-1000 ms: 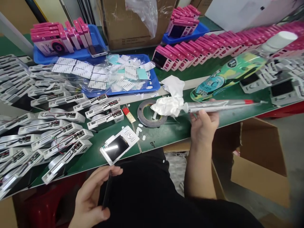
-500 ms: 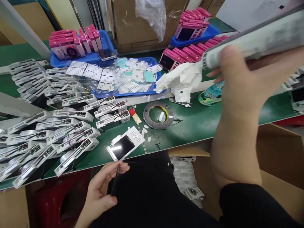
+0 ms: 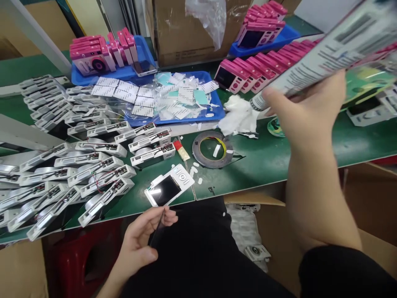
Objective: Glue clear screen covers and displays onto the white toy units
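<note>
Right hand [image 3: 305, 109] grips a long printed silver tube [image 3: 328, 47] slanting up-right above the worktop [image 3: 263, 161], while left hand [image 3: 141, 240] pinches a thin dark strip [image 3: 156, 229] just below the white screen panel [image 3: 169, 190].

Left hand [image 3: 138, 242] bare, no glove, ring or watch seen. Right hand [image 3: 305, 116] bare too; forearm uncovered up to black sleeve [image 3: 347, 271] pushed up near elbow. Lap [image 3: 201, 256] in plain black cloth, few small white flecks on it.
</note>
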Available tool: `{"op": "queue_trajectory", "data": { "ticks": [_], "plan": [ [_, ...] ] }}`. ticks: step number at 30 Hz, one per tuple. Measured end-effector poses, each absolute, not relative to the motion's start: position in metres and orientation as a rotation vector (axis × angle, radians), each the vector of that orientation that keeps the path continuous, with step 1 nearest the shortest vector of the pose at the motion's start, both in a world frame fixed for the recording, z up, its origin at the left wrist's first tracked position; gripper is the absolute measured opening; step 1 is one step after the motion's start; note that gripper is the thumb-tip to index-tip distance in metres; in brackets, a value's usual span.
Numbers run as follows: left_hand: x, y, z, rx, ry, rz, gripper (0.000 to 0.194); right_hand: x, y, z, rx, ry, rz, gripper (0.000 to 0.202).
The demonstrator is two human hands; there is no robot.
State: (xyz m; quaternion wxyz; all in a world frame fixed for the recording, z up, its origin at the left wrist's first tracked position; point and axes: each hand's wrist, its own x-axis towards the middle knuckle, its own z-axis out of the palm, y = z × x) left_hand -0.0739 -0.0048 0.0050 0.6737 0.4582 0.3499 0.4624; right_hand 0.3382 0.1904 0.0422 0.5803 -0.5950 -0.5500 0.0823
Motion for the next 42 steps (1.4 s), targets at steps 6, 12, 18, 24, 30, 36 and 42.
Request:
{"op": "queue_trajectory", "data": {
  "ticks": [6,12,18,24,30,36,42],
  "plan": [
    [-0.037,0.023,0.014,0.982,0.468,0.788,0.062,0.308,0.163,0.035,-1.182,-1.197,0.192,0.068],
    [0.048,0.052,0.002,0.88,0.365,0.809,0.069,0.297,0.11,0.036,-1.29,-0.93,0.291,0.052],
    [0.113,0.082,-0.019,0.891,0.438,0.962,0.069,0.302,0.071,0.025,-1.273,-0.776,0.361,0.027],
    [0.138,0.101,-0.026,1.007,0.514,0.859,0.072,0.31,0.059,0.023,-1.232,-0.739,0.438,0.019],
    [0.143,0.1,-0.023,0.969,0.593,0.873,0.065,0.322,0.055,0.016,-1.21,-0.736,0.42,0.021],
    [0.142,0.1,-0.021,0.922,0.683,0.905,0.064,0.347,0.064,0.003,-1.172,-0.672,0.277,0.055],
    [0.126,0.092,-0.004,0.894,0.762,0.881,0.06,0.348,0.064,0.008,-1.11,-0.592,0.314,0.064]
  ]
}}
